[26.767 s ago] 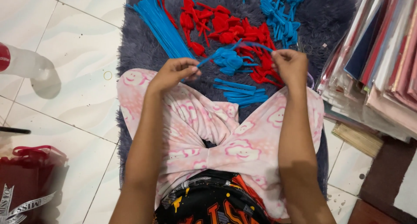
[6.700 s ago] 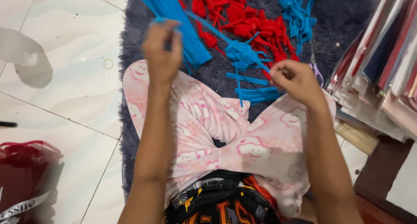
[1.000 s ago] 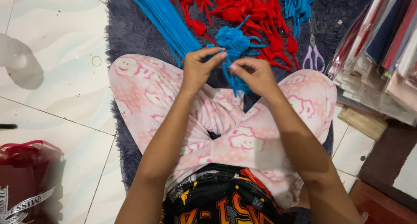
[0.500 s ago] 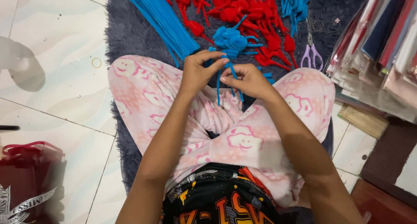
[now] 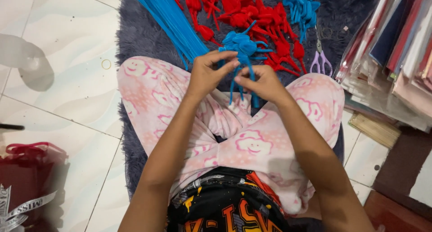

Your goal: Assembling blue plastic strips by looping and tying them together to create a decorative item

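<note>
Pinching a blue pipe-cleaner flower point(image 5: 243, 45) between curled fingers, the left hand point(image 5: 208, 72) and right hand point(image 5: 261, 82) meet above the lap — forearms angled inward, wrists raised. Its stems hang down between both hands; a red flower pile point(image 5: 252, 16) lies just beyond, on the grey rug point(image 5: 144, 34).

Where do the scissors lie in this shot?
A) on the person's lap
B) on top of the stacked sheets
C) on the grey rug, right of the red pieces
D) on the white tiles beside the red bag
C: the scissors lie on the grey rug, just right of the red pieces and left of the stacked sheets.
</note>
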